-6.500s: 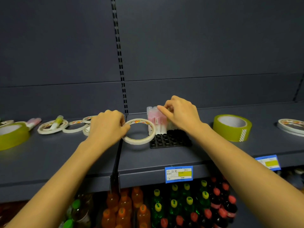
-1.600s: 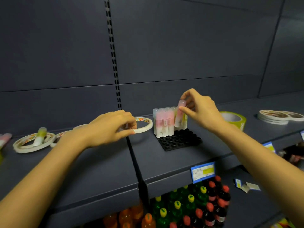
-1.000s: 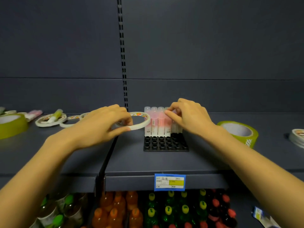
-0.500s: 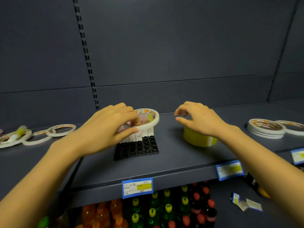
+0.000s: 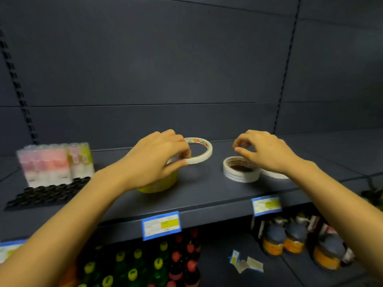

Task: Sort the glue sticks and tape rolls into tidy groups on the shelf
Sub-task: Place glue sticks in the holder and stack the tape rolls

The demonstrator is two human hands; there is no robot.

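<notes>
Above shelf (image 5: 196, 195) | left hand (image 5: 154, 160) pinches thin tape roll (image 5: 204, 156) (yellow roll (image 5: 159, 186) mostly hidden) | right hand (image 5: 267, 151) loose, empty

Dark grey back panel (image 5: 186, 59), slotted upright (image 5: 18, 83) at left. Black studded tray (image 5: 45, 193). Blue-edged price labels (image 5: 161, 224), print blurred. Below: green- and red-capped bottles (image 5: 157, 264); right of them, orange-labelled dark bottles (image 5: 290, 241). Loose paper tags (image 5: 246, 264) lie between the two groups.
</notes>
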